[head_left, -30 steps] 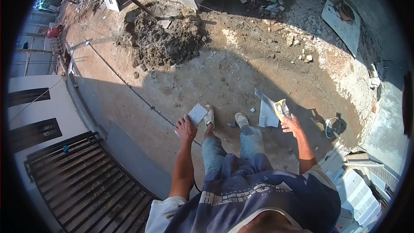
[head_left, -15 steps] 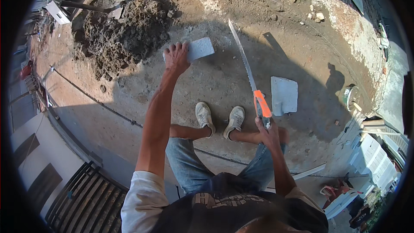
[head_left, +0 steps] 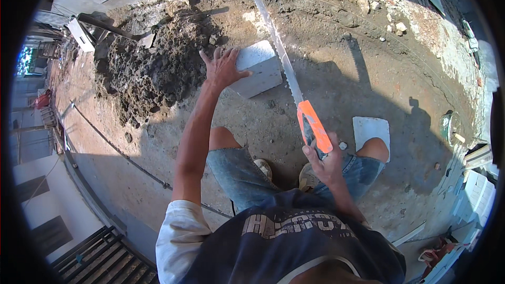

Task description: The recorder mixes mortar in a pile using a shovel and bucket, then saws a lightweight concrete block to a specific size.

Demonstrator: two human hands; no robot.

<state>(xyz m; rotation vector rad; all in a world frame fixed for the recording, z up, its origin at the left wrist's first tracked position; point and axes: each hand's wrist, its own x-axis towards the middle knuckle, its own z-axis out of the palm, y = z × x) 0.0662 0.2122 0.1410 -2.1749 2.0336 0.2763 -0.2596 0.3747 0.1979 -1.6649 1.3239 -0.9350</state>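
My left hand [head_left: 223,68] is at the left end of a pale grey block [head_left: 258,78]. Its thumb lies against the near face and its fingers are spread at the upper left edge. The block's lighter top and greyer near side both show, and it rests on the ground. In my right hand [head_left: 326,162] is a handsaw [head_left: 314,126] with an orange and dark handle. The long toothed blade points up and away, passing just right of the block in view. A flat white slab [head_left: 371,129] lies to the right, partly hidden by my right knee.
A dark soil heap [head_left: 152,60], with a long-handled tool [head_left: 108,25] on it, rises at the left. Loose stones [head_left: 363,4] lie at the far right. A bucket [head_left: 447,126] and stacked pale blocks [head_left: 476,194] stand right. A thin dark hose or cable [head_left: 118,138] crosses the ground.
I have crouched lower, knees bending out. The block now shows a broad near side under my left hand. The saw has swung up and left, nearer the block.
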